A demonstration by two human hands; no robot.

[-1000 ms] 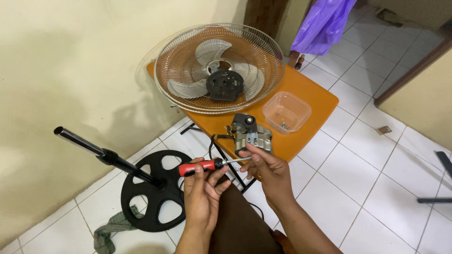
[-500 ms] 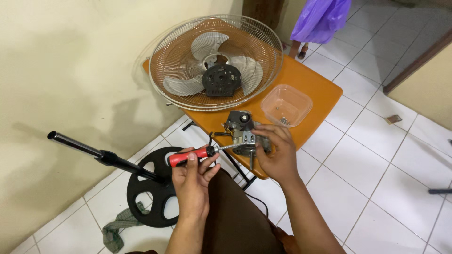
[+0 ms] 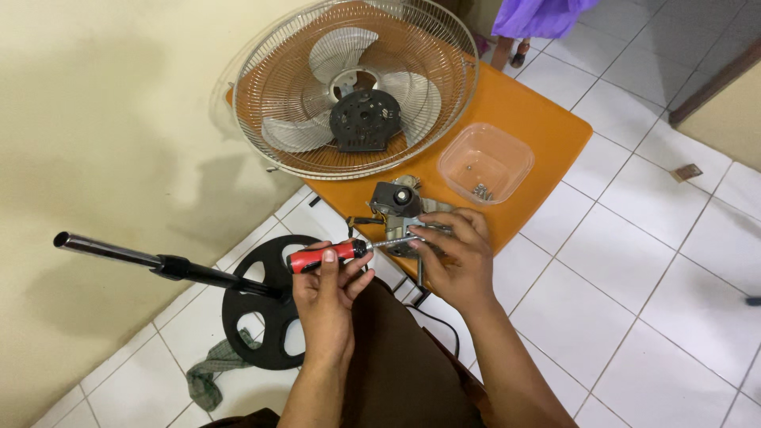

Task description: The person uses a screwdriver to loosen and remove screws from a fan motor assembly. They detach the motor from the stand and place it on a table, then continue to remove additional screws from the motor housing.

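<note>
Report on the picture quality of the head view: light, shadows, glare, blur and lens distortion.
Head view: even, soft light; the fan cage throws a dim shadow on the cream wall; a small glint sits on the stand pole tip; the left hand, red-handled screwdriver, right hand and motor look sharp; floor tile lines bend slightly towards the edges.

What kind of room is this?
Probably a room in a home, used for a repair: white tiled floor, plain cream wall, and a small orange table holding a taken-apart fan's grille.
</note>
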